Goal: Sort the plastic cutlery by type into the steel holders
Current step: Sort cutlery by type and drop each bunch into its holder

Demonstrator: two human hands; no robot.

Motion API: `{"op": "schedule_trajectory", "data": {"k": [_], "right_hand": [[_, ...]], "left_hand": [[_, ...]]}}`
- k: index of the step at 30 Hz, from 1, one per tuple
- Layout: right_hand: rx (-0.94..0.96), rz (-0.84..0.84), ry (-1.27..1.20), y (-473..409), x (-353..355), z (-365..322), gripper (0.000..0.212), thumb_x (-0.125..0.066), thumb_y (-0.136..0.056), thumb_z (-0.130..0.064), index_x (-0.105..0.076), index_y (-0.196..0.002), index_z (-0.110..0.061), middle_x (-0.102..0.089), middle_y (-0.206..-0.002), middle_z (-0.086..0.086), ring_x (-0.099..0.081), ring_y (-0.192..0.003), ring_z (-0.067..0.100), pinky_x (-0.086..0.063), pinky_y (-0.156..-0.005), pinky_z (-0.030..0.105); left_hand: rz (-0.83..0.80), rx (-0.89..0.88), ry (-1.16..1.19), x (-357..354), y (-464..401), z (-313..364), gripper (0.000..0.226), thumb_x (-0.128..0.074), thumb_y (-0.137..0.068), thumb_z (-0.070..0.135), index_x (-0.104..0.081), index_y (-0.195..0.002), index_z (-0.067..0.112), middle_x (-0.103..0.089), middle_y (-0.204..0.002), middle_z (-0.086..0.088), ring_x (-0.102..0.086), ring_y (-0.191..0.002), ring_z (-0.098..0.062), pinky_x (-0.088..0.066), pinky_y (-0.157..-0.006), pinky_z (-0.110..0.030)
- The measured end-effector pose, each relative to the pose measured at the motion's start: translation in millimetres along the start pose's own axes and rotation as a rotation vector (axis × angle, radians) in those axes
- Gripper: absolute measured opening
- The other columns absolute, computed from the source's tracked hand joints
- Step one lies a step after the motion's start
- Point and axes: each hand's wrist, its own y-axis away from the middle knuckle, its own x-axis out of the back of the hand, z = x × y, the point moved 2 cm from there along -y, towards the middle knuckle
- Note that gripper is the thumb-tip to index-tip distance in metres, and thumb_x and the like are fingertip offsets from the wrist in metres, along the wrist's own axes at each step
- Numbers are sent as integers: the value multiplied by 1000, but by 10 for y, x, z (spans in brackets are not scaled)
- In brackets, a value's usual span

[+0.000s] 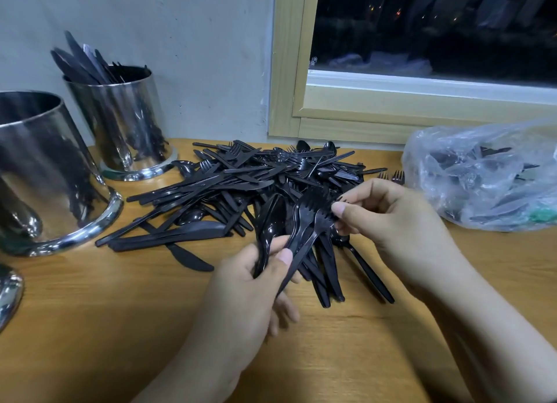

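Observation:
A heap of black plastic cutlery [241, 179], knives, forks and spoons mixed, lies on the wooden table [120, 327]. My left hand [253, 288] grips a bunch of forks and a spoon [271, 222] by their handles, heads pointing up. My right hand [388, 222] pinches the tines of one fork [324, 214] in that bunch between thumb and fingers. A steel holder [120, 122] at the back left holds black knives. A larger steel holder [39, 173] stands nearer on the left; its inside is hidden. A third steel rim [7, 291] shows at the left edge.
A clear plastic bag [482, 173] with more black cutlery lies at the right. A grey wall and a wooden window frame [346, 122] close off the back of the table. Bare wood shows in front of the heap.

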Motion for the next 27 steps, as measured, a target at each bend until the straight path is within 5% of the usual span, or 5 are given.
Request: {"op": "schedule_trajectory", "data": {"k": [5, 8, 15, 21, 27], "right_hand": [[14, 26, 15, 6, -50, 17, 10, -78, -86, -19, -70, -83, -15, -74, -78, 12, -70, -76, 31, -57, -86, 53], [21, 3, 40, 20, -88, 14, 10, -78, -86, -18, -69, -86, -13, -74, -79, 9, -70, -73, 24, -58, -80, 41], [61, 149, 385, -277, 243, 221, 4, -63, -96, -31, -67, -98, -31, -72, -82, -13, -63, -70, 1, -49, -66, 33], [62, -103, 870, -561, 171, 457, 35, -60, -99, -29, -62, -133, -27, -63, -133, -7, -56, -124, 17, -44, -104, 38], [2, -198, 1008, -668, 10, 506, 48, -51, -99, -24, -49, -145, -35, -52, -148, -6, -37, -135, 25, -27, -107, 49]], "left_hand": [[-121, 23, 35, -13, 0, -35, 26, -56, -102, 32, -75, -89, 43, -69, -78, -18, -46, -50, -18, -38, -45, -30], [-190, 38, -29, -12, -4, -74, 34, -54, -99, 44, -70, -78, 23, -50, -52, -10, -40, -46, -18, -36, -46, -27], [-34, 70, -27, 60, -78, -135, 42, -53, -102, 42, -61, -73, 13, -40, -52, -4, -34, -47, -19, -31, -45, -29], [-1, 66, -59, 64, -94, -133, 42, -53, -101, 43, -63, -72, 14, -42, -49, -3, -36, -46, -18, -33, -50, -32], [-20, 71, -63, 43, -82, -109, 43, -50, -97, 49, -63, -74, 16, -40, -50, -6, -35, -49, -19, -33, -53, -37]]}}
